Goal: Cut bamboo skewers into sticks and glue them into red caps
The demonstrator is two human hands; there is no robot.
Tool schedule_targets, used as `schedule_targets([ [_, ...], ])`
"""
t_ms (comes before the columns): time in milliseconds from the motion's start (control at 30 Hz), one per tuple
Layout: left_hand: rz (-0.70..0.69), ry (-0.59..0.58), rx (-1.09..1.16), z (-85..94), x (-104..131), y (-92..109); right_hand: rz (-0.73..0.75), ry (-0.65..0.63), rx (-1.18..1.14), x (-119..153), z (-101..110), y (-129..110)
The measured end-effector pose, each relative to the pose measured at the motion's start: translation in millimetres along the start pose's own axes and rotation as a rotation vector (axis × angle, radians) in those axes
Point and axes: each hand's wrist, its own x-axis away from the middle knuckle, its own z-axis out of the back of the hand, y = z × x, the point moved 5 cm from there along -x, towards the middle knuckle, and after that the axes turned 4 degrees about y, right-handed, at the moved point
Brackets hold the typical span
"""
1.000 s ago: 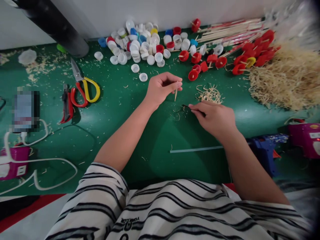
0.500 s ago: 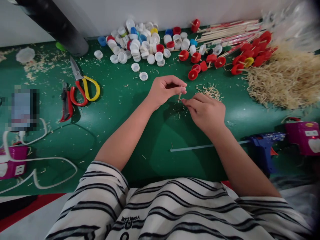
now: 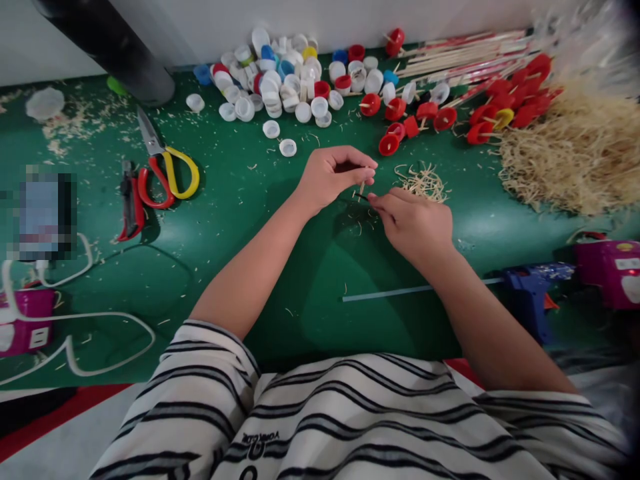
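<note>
Above the middle of the green table, my left hand [image 3: 336, 177] pinches a short, pale wooden stick [image 3: 362, 188] between thumb and fingertips, its lower end pointing down. Close below and to the right, my right hand [image 3: 417, 220] is closed in a pinch. A thin dark sliver [image 3: 361, 196] pokes out of its fingertips toward the stick's lower end; its kind is too small to make out. Just behind my right hand lies a small heap of pale shavings [image 3: 424, 181].
Plastic bottle caps [image 3: 270, 87] pile up at the back, beside red caps on sticks [image 3: 395, 109] and wooden skewers [image 3: 460, 57]. Wood fibre [image 3: 575, 160] heaps at right, near a blue glue gun [image 3: 533, 287]. Scissors [image 3: 183, 175] and red cutters [image 3: 131, 203] lie left.
My right fingertips have drawn slightly away from the stick, and the dark sliver now shows between them. The left hand keeps its pinch. The whole view has shifted a little.
</note>
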Motion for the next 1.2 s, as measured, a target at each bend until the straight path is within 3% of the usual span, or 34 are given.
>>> schedule_targets([
  [233,0.024,0.021,0.036,1.8,-0.1,-3.3,0.021,-0.051,0.035,4.0,2.3,0.2],
  [467,0.062,0.024,0.034,1.2,0.6,-3.3,0.012,0.034,0.014,-1.1,1.6,4.0],
  [767,0.058,0.008,0.032,1.8,0.9,-5.4,0.034,-0.071,0.025,-1.0,0.0,-1.2],
  [1067,0.104,0.016,0.025,0.4,2.4,-0.8,0.008,0.083,-0.02,-2.6,7.0,5.5],
  [1200,0.115,0.024,0.024,1.6,2.1,-0.9,0.0,0.04,-0.017,-4.7,5.6,4.5],
])
